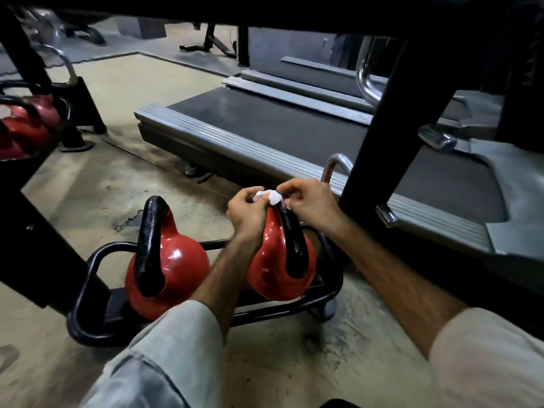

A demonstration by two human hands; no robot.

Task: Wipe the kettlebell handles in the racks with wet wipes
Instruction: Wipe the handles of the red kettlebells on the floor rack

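Two red kettlebells with black handles sit in a low black tube rack (88, 293) on the floor. The left kettlebell (173, 269) stands free, its handle untouched. Over the top of the right kettlebell (279, 269) handle, both hands meet on a crumpled white wet wipe (269, 196). My left hand (247, 212) grips the wipe from the left, fingers curled. My right hand (309, 201) pinches the wipe from the right. The top of that handle is hidden under the wipe and fingers.
A treadmill deck (265, 125) lies just beyond the rack. A black slanted rack upright (379, 136) rises to the right of my hands. More red kettlebells (26, 125) sit on a rack at the far left. Dark overhead shelf above.
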